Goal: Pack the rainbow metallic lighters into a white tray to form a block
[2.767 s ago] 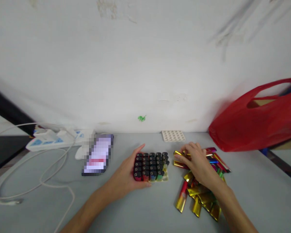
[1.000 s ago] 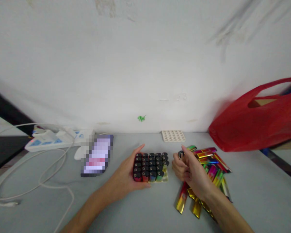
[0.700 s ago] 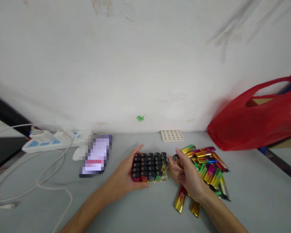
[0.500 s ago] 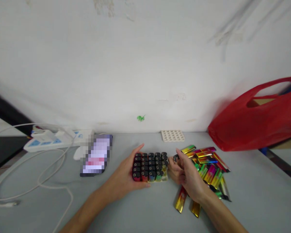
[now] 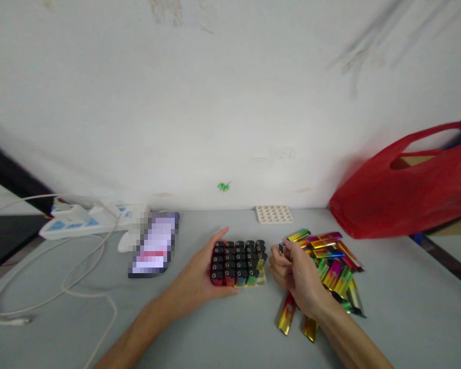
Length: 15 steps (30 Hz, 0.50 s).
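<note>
Upright lighters [image 5: 240, 258] with black tops and coloured bodies stand in rows in a pale, see-through tray [image 5: 262, 280]. My left hand [image 5: 203, 271] is wrapped round the left side of this block, thumb in front and fingers behind. Just right of the tray, my right hand [image 5: 294, 274] is closed on a single lighter [image 5: 281, 247]; only its dark top with a bit of metal shows above the fingers. At the tray's front right corner a gap shows yellowish tray. Shiny, multicoloured loose lighters [image 5: 334, 274] lie in a heap beside and under my right hand.
A white grid-like holder [image 5: 274, 214] lies against the wall. On the left are a phone [image 5: 155, 243], a power strip [image 5: 80, 224] and a looped white cable [image 5: 65, 287]. A red bag [image 5: 399, 189] stands at the back right.
My right hand has shifted slightly right, away from the tray, and turned the lighter in its fingers more upright. My left hand and the tray stay where they were.
</note>
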Each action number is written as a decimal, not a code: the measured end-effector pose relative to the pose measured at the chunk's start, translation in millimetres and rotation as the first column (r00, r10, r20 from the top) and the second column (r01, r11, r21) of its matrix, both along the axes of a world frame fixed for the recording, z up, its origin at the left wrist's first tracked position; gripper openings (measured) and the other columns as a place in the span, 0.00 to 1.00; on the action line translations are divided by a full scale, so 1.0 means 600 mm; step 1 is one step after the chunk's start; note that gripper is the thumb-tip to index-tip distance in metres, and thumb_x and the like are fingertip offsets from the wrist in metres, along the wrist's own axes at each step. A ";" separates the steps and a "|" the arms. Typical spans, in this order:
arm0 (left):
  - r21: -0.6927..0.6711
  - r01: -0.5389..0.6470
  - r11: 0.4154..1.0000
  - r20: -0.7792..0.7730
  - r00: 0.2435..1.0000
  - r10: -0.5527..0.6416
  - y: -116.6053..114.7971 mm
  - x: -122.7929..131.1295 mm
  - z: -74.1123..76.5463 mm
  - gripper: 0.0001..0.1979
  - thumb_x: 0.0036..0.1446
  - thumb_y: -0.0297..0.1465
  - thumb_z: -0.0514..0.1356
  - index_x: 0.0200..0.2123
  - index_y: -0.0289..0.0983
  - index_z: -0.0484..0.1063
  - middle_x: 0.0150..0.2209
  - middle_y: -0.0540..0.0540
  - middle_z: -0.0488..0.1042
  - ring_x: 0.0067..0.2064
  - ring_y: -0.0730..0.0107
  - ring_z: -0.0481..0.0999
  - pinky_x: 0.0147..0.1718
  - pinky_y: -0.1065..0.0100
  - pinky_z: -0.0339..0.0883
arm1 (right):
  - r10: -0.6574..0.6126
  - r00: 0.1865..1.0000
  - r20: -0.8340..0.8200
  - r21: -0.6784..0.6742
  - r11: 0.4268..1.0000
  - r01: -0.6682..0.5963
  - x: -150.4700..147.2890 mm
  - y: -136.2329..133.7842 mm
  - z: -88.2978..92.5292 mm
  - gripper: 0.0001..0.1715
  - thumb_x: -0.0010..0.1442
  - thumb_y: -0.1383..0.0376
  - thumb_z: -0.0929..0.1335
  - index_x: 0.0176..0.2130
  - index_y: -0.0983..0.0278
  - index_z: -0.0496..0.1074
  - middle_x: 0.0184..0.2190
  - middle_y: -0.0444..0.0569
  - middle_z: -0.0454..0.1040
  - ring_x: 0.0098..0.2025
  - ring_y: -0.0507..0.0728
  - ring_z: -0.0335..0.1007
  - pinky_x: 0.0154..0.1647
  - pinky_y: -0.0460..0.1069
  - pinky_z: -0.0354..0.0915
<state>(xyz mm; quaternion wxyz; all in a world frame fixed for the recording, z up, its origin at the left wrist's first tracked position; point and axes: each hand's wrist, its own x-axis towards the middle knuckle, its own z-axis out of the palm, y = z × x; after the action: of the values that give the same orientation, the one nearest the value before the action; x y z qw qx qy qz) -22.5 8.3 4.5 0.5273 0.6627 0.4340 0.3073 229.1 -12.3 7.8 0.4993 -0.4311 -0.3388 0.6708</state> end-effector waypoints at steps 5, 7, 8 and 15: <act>-0.015 0.011 1.000 0.012 1.000 -0.011 0.002 0.000 -0.003 0.64 0.47 0.30 0.81 0.80 0.47 0.50 0.63 0.37 0.75 0.40 0.62 0.82 0.45 0.57 0.81 | 0.037 0.999 -0.020 -0.018 0.999 -0.037 -0.002 0.001 0.005 0.36 0.63 0.38 0.69 0.21 0.55 0.52 0.17 0.33 0.41 0.20 0.49 0.31 0.19 0.49 0.34; -0.032 0.011 0.999 0.035 0.999 -0.010 0.002 0.000 -0.004 0.64 0.47 0.30 0.81 0.80 0.47 0.50 0.64 0.37 0.74 0.38 0.64 0.82 0.45 0.57 0.81 | 0.049 0.998 -0.027 -0.024 0.998 -0.049 -0.001 0.002 0.007 0.38 0.63 0.36 0.69 0.21 0.56 0.51 0.17 0.33 0.41 0.20 0.49 0.31 0.19 0.49 0.33; -0.038 0.011 0.999 0.042 0.999 -0.009 0.002 0.000 -0.004 0.64 0.46 0.30 0.80 0.80 0.47 0.50 0.65 0.37 0.73 0.38 0.64 0.82 0.45 0.57 0.81 | 0.053 0.998 -0.032 -0.024 0.998 -0.054 0.000 0.003 0.007 0.39 0.63 0.35 0.69 0.21 0.56 0.51 0.17 0.33 0.41 0.20 0.49 0.31 0.19 0.49 0.32; -0.029 0.023 0.999 0.012 1.000 -0.022 0.002 -0.002 -0.003 0.63 0.48 0.31 0.81 0.80 0.49 0.49 0.66 0.38 0.73 0.40 0.62 0.83 0.46 0.57 0.81 | 0.074 0.995 -0.060 0.011 0.997 -0.074 0.004 0.005 0.009 0.41 0.63 0.34 0.70 0.20 0.56 0.51 0.17 0.33 0.40 0.19 0.49 0.30 0.19 0.49 0.31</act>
<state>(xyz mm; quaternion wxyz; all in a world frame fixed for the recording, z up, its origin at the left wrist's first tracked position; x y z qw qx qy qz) -23.4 9.3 2.5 0.5428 0.6581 0.4278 0.2988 231.3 -9.3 13.5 0.4861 -0.3954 -0.3422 0.7002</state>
